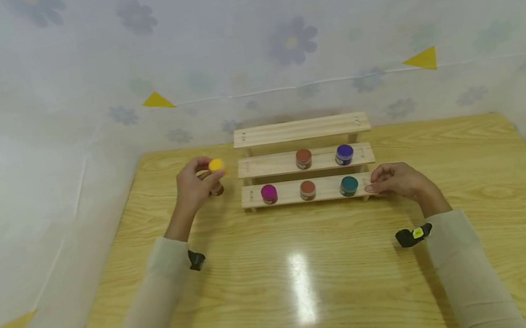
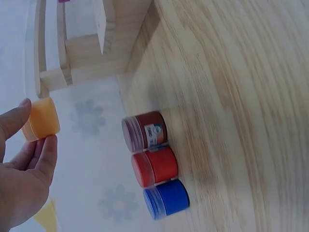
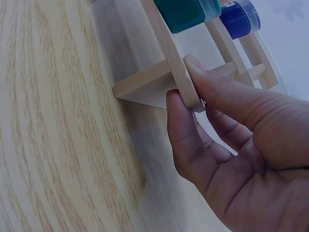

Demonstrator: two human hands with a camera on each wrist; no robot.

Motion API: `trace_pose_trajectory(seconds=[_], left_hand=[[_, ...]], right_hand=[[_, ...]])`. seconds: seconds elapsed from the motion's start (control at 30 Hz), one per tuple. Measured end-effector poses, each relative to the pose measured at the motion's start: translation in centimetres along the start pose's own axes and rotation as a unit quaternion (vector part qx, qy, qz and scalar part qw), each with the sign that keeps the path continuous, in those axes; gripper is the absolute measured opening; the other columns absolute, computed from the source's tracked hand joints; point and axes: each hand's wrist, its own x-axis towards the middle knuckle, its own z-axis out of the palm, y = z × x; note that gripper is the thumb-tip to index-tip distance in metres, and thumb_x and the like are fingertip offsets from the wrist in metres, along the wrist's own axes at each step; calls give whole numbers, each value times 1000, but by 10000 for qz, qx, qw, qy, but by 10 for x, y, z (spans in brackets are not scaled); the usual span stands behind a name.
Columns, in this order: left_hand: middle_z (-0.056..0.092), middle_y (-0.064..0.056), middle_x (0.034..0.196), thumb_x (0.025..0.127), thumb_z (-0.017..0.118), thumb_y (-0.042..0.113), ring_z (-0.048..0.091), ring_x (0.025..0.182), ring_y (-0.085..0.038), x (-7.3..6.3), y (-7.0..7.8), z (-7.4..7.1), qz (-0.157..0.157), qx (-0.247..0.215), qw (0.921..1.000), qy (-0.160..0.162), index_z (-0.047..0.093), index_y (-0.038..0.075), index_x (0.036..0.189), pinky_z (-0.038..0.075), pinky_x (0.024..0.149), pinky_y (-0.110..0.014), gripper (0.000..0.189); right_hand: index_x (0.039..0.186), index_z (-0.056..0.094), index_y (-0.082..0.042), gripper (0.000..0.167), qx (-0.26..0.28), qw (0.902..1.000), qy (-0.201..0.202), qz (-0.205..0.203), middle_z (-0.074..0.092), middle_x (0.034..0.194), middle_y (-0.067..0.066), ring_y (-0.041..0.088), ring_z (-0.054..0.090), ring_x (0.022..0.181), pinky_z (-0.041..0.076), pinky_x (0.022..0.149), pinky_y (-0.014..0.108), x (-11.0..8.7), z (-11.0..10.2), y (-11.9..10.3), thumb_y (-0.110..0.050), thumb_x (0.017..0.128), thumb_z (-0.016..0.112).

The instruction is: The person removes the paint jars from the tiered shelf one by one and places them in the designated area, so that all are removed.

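My left hand (image 1: 195,187) pinches a small yellow paint jar (image 2: 44,118) between thumb and fingers, lifted above the table left of a three-step wooden rack (image 1: 299,130). Below that hand, a brown jar (image 2: 153,129), a red jar (image 2: 163,164) and a blue jar (image 2: 175,197) stand in a row on the table; in the head view the hand hides most of them. With thumb and fingertips, my right hand (image 1: 398,181) grips the right end of the rack's lowest board (image 3: 186,82), just beside a teal jar (image 3: 186,14).
On the lowest board are also a magenta jar (image 1: 269,193) and a reddish-brown jar (image 1: 307,190). The middle board carries another reddish-brown jar (image 1: 304,159) and a purple jar (image 1: 344,154). A flowered sheet (image 1: 233,47) hangs behind the wooden table (image 1: 243,295).
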Motion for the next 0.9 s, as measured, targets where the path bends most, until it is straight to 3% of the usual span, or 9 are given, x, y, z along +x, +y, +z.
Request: trace_pose_trajectory(seconds=[0.13, 0.4, 0.9], left_hand=[[54, -16, 122, 85, 72, 19, 56, 118, -28, 0, -6, -7, 193, 251, 9994, 160, 54, 2, 121, 51, 100, -36, 44], [55, -18, 121, 85, 72, 19, 54, 115, -29, 0, -15, -24, 247, 466, 9979, 371, 54, -1, 119, 51, 100, -38, 44], [55, -17, 122, 85, 72, 23, 54, 115, -29, 1, -45, -56, -99, 939, 9919, 850, 54, -1, 120, 51, 99, -37, 47]], right_hand=[[95, 54, -6, 23, 63, 10000, -17, 3, 60, 74, -8, 11, 65, 75, 59, 77, 27, 0, 0, 1, -14, 84, 72], [93, 55, -8, 18, 68, 10000, -53, -32, 60, 76, -9, 10, 65, 77, 59, 78, 27, 0, 0, 0, -13, 86, 70], [94, 55, -8, 18, 16, 9999, -92, -54, 59, 77, -9, 9, 64, 77, 58, 78, 26, 0, -1, -1, -15, 86, 70]])
